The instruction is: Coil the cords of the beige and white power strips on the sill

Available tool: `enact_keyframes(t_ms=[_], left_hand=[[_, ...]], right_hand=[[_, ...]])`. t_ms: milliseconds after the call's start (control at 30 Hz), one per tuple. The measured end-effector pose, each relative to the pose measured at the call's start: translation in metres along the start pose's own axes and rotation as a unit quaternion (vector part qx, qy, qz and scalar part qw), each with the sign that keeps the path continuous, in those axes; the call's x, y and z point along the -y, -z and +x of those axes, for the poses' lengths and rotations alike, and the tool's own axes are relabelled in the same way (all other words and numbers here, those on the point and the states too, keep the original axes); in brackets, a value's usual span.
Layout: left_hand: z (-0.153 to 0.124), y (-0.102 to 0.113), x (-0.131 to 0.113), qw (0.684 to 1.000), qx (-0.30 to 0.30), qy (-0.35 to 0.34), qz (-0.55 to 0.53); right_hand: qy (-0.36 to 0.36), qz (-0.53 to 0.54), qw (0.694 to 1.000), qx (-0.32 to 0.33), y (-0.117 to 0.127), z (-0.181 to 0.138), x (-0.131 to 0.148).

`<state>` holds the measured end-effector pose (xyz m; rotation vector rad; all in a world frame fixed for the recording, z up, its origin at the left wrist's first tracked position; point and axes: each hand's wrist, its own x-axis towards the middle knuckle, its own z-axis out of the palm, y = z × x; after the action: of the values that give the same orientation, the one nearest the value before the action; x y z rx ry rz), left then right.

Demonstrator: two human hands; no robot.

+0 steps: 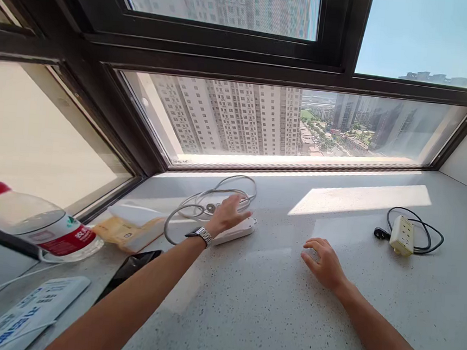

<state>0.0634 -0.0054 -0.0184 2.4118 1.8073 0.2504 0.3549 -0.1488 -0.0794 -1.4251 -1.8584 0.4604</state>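
By the window (pixel 287 125): three power strips (pixel 234 230), one bottle (pixel 37 222), one phone (pixel 131 267), two hands (pixel 326 265).

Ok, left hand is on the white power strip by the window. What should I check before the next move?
1. Left hand on the white strip: ok, lying over it.
2. Grip closed around the strip: cannot tell.
3. Grey cable untangled: not ok, looped beside the strip.
4. Right hand free: ok, open, resting on the sill.
5. Beige strip out of the way: ok, far right.
6. Bottle away from the left arm: ok, apart, lying at far left.
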Motion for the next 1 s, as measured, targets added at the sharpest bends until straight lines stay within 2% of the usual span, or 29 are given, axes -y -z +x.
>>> enact_keyframes(t_ms=[67,133,233,400,867,1000], left_hand=[[0.011,-0.013,-0.003,0.998,-0.021,0.057,0.013],[0.019,-0.026,-0.002,0.996,-0.003,0.083,0.019],[0.024,-0.034,0.008,0.998,0.017,0.065,0.011],[0.026,-0.025,0.032,1.0,0.015,0.005,0.005],[0.03,-0.005,0.068,0.998,0.019,-0.058,-0.008],[0.03,-0.005,0.08,0.998,-0.024,-0.055,-0.016]], right_hand=[[0.003,-0.004,1.0,-0.007,0.001,-0.001,-0.002],[0.008,-0.006,1.0,-0.014,0.002,-0.001,-0.004],[0.011,-0.006,1.0,-0.023,0.005,-0.001,-0.005],[0.009,-0.007,1.0,-0.027,0.009,-0.002,-0.004],[-0.005,0.009,1.0,-0.02,0.012,-0.004,-0.004],[-0.023,0.012,1.0,-0.005,0.012,-0.005,-0.004]])
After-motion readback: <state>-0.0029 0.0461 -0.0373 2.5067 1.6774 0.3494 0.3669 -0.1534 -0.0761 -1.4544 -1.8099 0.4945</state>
